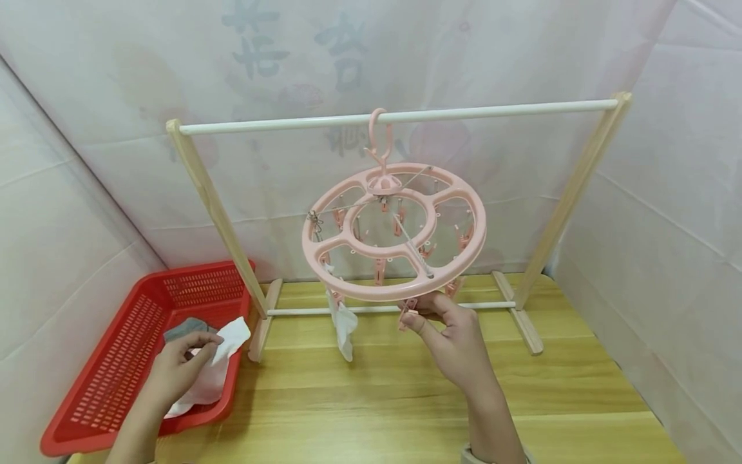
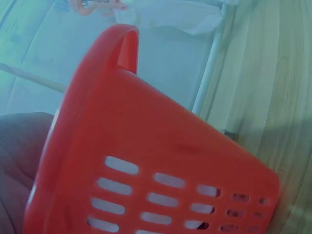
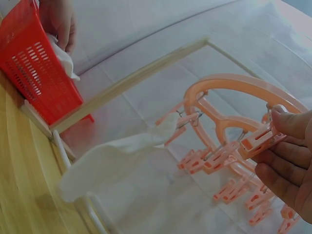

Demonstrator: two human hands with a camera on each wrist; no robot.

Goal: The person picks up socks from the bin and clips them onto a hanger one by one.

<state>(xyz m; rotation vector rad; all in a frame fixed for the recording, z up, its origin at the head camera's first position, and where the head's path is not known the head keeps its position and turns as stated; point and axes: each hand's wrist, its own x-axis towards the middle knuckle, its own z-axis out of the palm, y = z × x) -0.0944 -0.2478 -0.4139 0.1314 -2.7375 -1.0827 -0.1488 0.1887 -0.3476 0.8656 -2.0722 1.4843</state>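
In the head view my left hand pinches a white sock above a red basket. More cloth lies in the basket, including a grey piece and a pale one partly behind the hand. My right hand holds a pink clothespin between thumb and fingers, at the near rim of a round pink hanger. Another white sock hangs from a clip left of that hand. The left wrist view shows mainly the basket's side, with little of the left hand visible.
The hanger's hook sits over the white bar of a wooden stand. Its left post rises beside the basket; the right post is farther off. Several clips dangle below the hanger. A pale curtain hangs behind.
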